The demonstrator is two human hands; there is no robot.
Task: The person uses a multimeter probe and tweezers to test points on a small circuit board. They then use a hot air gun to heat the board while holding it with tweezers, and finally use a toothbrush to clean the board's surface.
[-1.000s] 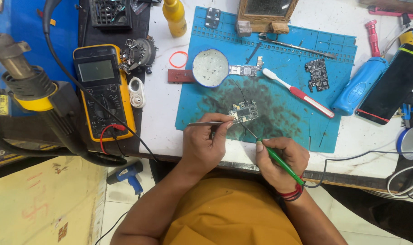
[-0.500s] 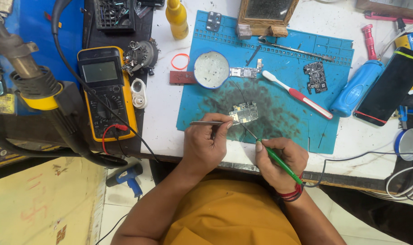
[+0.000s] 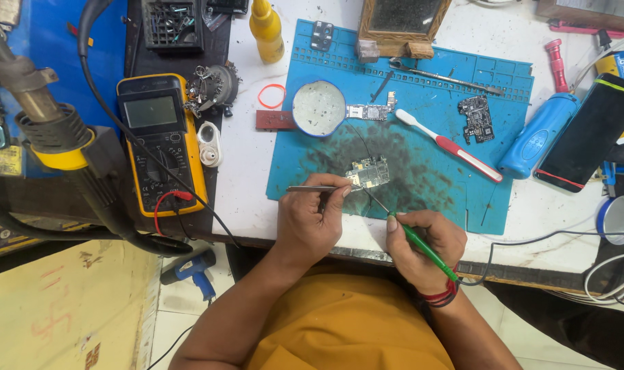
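A small circuit board (image 3: 368, 171) lies on the stained blue work mat (image 3: 422, 116). My left hand (image 3: 315, 223) pinches metal tweezers (image 3: 312, 188) that lie level, their tips at the board's left edge. My right hand (image 3: 422, 247) grips a green-handled soldering iron (image 3: 422, 247); its thin tip (image 3: 375, 200) reaches up to the board's lower edge. Both hands rest at the mat's near edge.
On the mat lie a round dish (image 3: 319, 108), a red and white toothbrush (image 3: 449, 145), two more boards (image 3: 475, 118) and a metal probe (image 3: 442, 79). A yellow multimeter (image 3: 160, 144) and hot-air nozzle (image 3: 44, 116) sit left; a blue-handled tool (image 3: 540, 137) and dark phone (image 3: 586, 133) right.
Both hands stay on the board with the tweezers and iron; the view has shifted slightly, nothing on the mat has moved.
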